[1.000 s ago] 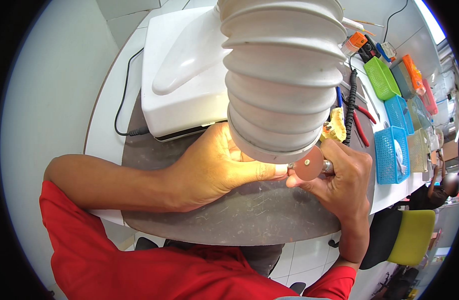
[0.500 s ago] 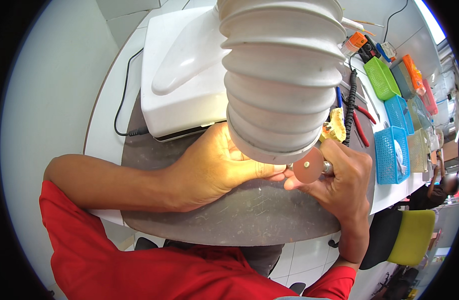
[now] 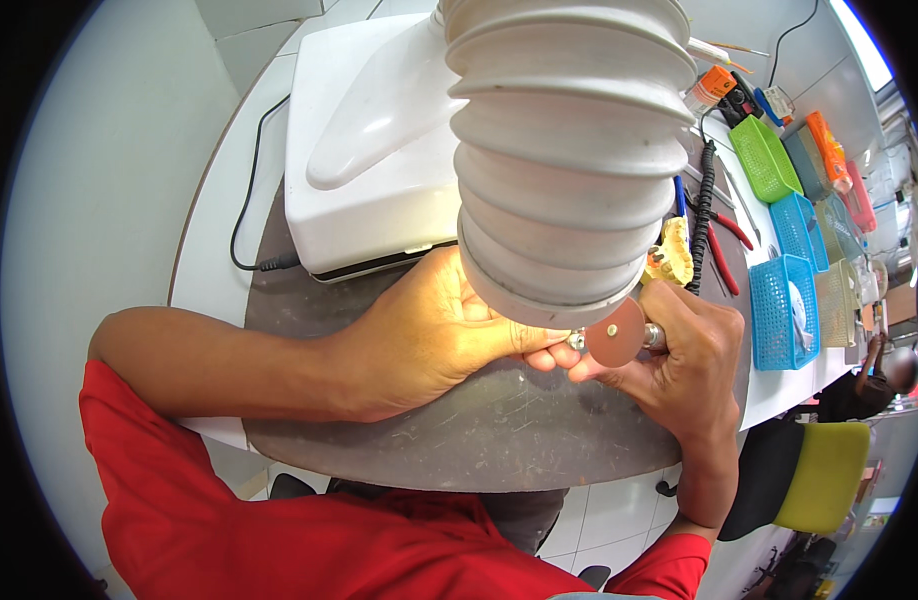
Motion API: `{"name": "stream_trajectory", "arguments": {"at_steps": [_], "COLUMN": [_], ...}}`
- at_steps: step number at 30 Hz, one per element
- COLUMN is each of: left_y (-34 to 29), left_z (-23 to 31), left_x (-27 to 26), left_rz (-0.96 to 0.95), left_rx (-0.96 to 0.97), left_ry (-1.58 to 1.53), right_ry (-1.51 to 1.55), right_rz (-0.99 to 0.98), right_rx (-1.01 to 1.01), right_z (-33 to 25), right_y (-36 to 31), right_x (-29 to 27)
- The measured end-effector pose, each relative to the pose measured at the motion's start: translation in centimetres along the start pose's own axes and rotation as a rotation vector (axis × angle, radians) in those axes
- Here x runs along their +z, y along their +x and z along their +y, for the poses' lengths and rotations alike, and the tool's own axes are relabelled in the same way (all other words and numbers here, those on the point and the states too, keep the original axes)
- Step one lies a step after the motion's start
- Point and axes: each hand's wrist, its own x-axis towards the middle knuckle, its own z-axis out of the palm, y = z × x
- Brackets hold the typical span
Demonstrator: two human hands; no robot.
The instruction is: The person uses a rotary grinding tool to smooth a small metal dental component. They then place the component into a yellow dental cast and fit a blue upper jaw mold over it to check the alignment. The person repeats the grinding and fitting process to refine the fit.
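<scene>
My left hand (image 3: 429,330) is closed in a pinch on a small shiny metal piece (image 3: 577,341), mostly hidden by the fingers. My right hand (image 3: 694,350) wraps round a rotary handpiece (image 3: 656,337), whose silver end shows beside the fingers. A round brown disc (image 3: 617,345) with a pale centre screw is mounted on it, facing up at me. The metal piece lies right by the disc's left edge; whether they touch I cannot tell. Both hands meet under the mouth of a ribbed white hose (image 3: 569,180), which hides some left fingertips.
A white machine housing (image 3: 369,200) stands behind my left hand on the dark mat (image 3: 459,440). Beyond my right hand are a yellowish dental model (image 3: 671,255), a coiled black cable (image 3: 701,220), red-handled pliers (image 3: 721,260) and a blue basket (image 3: 774,330). A person (image 3: 859,385) is far right.
The left fingers have shifted slightly, and more of the small metal piece shows beside the disc. My right hand and the disc stay nearly in place.
</scene>
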Motion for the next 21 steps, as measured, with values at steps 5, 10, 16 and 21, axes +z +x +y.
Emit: {"name": "stream_trajectory", "arguments": {"at_steps": [5,10,16,21], "left_y": [0.0,0.07,0.02,-0.02], "left_z": [0.11,0.09,0.21,0.1], "left_x": [0.02,0.2,-0.07,0.02], "left_rz": [-0.016,0.005,-0.034,-0.02], "left_rx": [0.004,-0.002,-0.001,0.002], "left_ry": [0.007,0.006,0.01,0.0], "right_ry": [-0.004,-0.008,0.002,0.001], "right_rz": [-0.005,-0.003,0.001,-0.002], "right_rx": [0.001,-0.006,-0.01,-0.006], "right_z": [-0.01,0.02,-0.05,-0.08], "right_y": [-0.04,-0.02,0.03,0.08], "right_x": [0.05,-0.05,0.11,0.02]}}
